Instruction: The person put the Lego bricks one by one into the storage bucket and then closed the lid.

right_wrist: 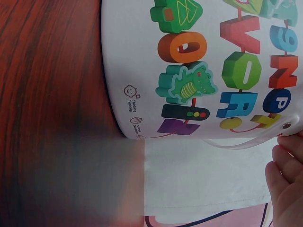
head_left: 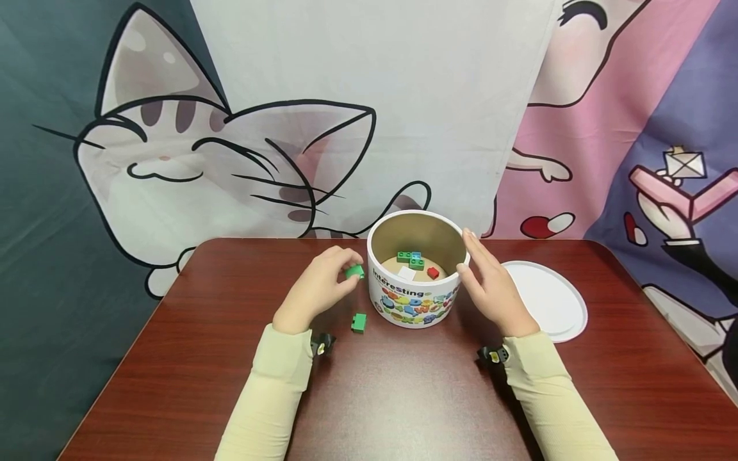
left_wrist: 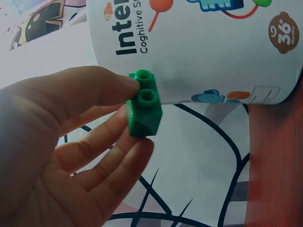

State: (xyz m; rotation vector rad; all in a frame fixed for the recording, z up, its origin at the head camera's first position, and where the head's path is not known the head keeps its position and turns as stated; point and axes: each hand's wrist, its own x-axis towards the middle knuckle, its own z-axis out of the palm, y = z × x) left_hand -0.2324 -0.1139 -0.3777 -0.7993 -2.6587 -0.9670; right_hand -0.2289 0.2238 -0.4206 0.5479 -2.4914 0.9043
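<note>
My left hand (head_left: 319, 282) pinches a green toy brick (left_wrist: 146, 106) between thumb and fingers, just left of the bucket. In the left wrist view its two round studs show, with the printed bucket wall behind it. The white bucket (head_left: 414, 301) stands upright with colourful letters and pictures on its side. Inside lie green bricks (head_left: 404, 257), a blue brick (head_left: 416, 255), a red brick (head_left: 433, 273) and a white piece (head_left: 406, 273). My right hand (head_left: 492, 291) rests its fairly straight fingers at the bucket's right rim. Another green brick (head_left: 359, 323) lies on the table before the bucket.
A round white lid (head_left: 553, 307) lies on the brown table (head_left: 426, 397), to the right behind my right hand. A thin clear handle (right_wrist: 246, 143) hangs from the bucket's side. Behind the table's far edge hangs a cloth (head_left: 369, 57) printed with cartoon cats.
</note>
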